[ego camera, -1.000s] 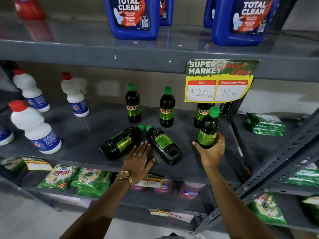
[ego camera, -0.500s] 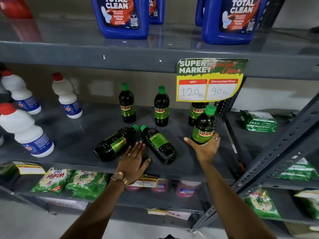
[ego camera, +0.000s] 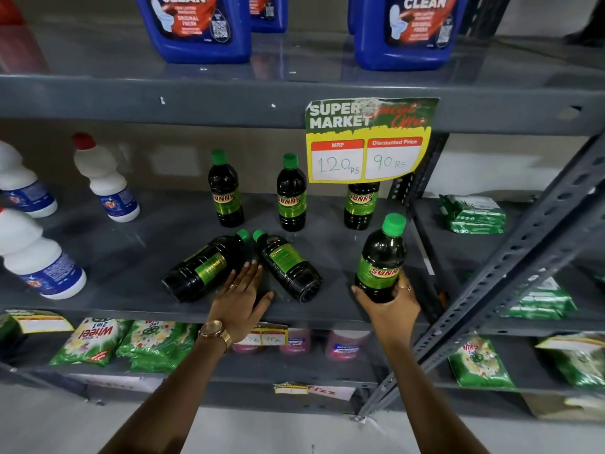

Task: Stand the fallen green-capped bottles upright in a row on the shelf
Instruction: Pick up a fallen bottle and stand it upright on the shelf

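Three dark green-capped bottles stand upright at the back of the grey middle shelf (ego camera: 131, 250): one on the left (ego camera: 226, 191), one in the middle (ego camera: 291, 196), and one (ego camera: 360, 208) partly hidden behind the price sign. Two more lie on their sides with caps nearly touching: a left one (ego camera: 204, 268) and a right one (ego camera: 288, 267). My left hand (ego camera: 240, 298) rests flat on the shelf between them, fingers apart, touching the left one. My right hand (ego camera: 388, 304) grips the base of another bottle (ego camera: 381, 257), upright at the shelf's front right.
White red-capped bottles (ego camera: 104, 181) stand at the shelf's left. A yellow price sign (ego camera: 366, 142) hangs from the upper shelf, which carries blue jugs (ego camera: 196, 27). A slanted metal upright (ego camera: 510, 267) crosses on the right. Green packets (ego camera: 471, 213) lie beyond it and on the lower shelf.
My right hand has turned the held bottle so its label faces me and lowered it toward the shelf's front right. My left hand stays between the two lying bottles.
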`<state>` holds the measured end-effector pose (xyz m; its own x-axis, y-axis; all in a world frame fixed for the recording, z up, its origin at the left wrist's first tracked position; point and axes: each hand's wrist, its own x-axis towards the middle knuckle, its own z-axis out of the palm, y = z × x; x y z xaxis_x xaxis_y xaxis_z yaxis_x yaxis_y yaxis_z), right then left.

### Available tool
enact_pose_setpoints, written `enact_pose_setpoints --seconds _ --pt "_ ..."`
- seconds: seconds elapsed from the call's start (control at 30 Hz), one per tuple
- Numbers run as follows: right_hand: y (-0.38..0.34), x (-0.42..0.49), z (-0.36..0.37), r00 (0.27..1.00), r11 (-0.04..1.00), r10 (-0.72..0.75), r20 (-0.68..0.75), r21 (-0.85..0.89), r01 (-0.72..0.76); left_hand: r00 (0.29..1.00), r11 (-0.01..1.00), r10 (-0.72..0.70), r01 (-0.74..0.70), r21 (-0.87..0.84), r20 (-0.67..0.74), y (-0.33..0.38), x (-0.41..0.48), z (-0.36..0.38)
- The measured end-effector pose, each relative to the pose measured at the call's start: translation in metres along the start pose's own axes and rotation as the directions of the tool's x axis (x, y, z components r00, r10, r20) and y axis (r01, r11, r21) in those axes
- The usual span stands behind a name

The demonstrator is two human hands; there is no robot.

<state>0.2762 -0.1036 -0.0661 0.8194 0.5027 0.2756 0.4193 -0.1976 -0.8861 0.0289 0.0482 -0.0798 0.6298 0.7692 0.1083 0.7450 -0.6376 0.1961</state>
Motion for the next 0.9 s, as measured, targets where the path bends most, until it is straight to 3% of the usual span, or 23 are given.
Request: enact_pose_setpoints --seconds 0.43,0.9 --pt "0.016 -0.033 -0.009 0.999 1.000 0.005 0.040 -0.001 -0.005 1.000 1.000 -0.028 0.028 -0.006 -0.005 0.003 -0.002 0.000" --pt "0.018 -0.042 -0.004 0.999 0.997 0.024 -0.029 -0.067 -0.026 1.000 1.000 0.006 -0.006 -0.016 -0.019 0.000 -0.003 -0.002"
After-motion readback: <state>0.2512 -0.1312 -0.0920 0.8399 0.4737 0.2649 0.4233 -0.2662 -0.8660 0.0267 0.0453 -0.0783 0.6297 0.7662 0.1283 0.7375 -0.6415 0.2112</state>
